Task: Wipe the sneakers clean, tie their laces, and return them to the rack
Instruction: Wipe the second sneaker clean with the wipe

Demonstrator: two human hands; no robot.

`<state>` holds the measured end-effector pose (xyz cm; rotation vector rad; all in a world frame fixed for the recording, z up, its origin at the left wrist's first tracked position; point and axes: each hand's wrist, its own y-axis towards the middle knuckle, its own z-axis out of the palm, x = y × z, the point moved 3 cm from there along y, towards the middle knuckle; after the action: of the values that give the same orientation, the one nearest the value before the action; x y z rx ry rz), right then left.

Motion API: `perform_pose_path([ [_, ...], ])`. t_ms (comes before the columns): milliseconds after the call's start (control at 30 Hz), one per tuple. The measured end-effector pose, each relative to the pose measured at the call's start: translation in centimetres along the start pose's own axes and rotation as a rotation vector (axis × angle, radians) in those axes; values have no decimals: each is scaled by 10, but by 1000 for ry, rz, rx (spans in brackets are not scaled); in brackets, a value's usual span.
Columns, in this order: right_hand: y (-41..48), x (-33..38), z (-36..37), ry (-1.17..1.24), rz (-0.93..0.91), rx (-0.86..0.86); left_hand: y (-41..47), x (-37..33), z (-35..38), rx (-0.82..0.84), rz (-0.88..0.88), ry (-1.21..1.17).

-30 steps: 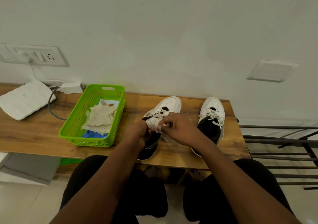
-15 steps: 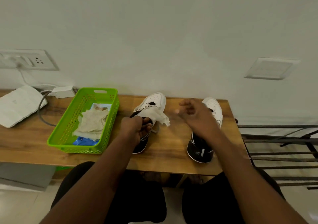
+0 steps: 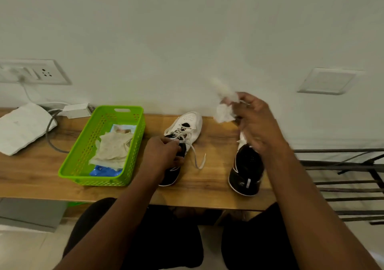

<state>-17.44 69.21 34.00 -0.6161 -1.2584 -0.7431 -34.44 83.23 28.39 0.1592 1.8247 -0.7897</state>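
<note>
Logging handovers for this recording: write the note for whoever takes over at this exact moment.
Left hand: on the left sneaker, at its laces.
Right hand: raised above the right sneaker, holding a crumpled wipe.
Both sneakers stand on the bench, toes to the wall. Used wipes lie in the green basket. The rack is to the right, no shoes on its visible part.
Done: wiping seems under way or over; cannot tell how clean.
Left: the left sneaker's lace hangs loose, tie it; the right's laces are hidden; rack both.
</note>
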Motion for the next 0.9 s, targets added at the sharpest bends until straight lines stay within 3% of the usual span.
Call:
perform_pose_path([
  [67, 2, 10, -48, -137, -70, -223, -19, -5, 15, -19, 132, 95],
  [167, -3, -8, -103, -428, -5, -404, -53, -3, 65, 235, 233, 251],
  [233, -7, -15, -121, -534, 23, -457, -69, 2, 107, 370, 323, 445],
  [400, 2, -15, -129, -384, 55, -523, -87, -5, 187, 315, 473, 950],
  [533, 6, -29, -134, -400, 100, -450, -83, -2, 228, 335, 600, 1404],
  [600, 2, -25, -131, -424, 87, -425, -73, 0, 231, 322, 585, 1372],
  [667, 1, -26, -129, -414, 103, -379, -61, -3, 212, 325, 493, 1196],
  [833, 7, -34, -105, -516, 139, -201, -42, 22, 99, 566, 14, 426],
  [900, 8, -38, -86, -596, 123, -122, -41, 33, 60, 565, 18, 437],
])
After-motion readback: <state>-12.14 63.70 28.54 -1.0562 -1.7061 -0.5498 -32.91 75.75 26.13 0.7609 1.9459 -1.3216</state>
